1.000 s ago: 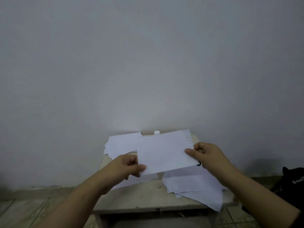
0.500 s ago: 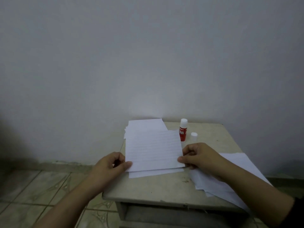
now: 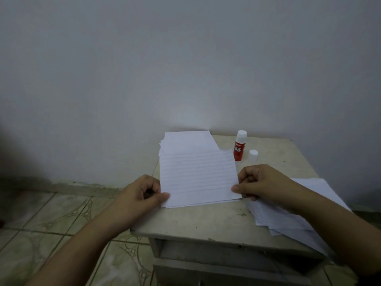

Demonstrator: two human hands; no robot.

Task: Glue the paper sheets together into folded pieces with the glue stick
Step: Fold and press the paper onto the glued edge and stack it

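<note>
A lined paper sheet (image 3: 198, 178) is held over the small surface (image 3: 206, 219) by both hands; its left edge is pinched near the lower corner by the left hand (image 3: 142, 195), thumb on top and the other fingers curled beneath; its right edge is pinched near the lower corner by the right hand (image 3: 259, 182) in the same manner, so that each grip is pressed onto the paper; the sheet appears to be folded or doubled, since a second edge is seen just below its front edge, though this cannot be told for certain in the dim light. A stack of white sheets (image 3: 187, 141) is partly covered by the far part of the held sheet; a second pile of papers (image 3: 299, 219) lies under the right forearm and overhangs the right front of the surface. The glue stick (image 3: 240, 148) is stood upright near the wall, just beside the held sheet's far right corner; its white cap (image 3: 253, 155) is set apart to its right. A tiled floor (image 3: 51, 223) is seen to the left.
</note>
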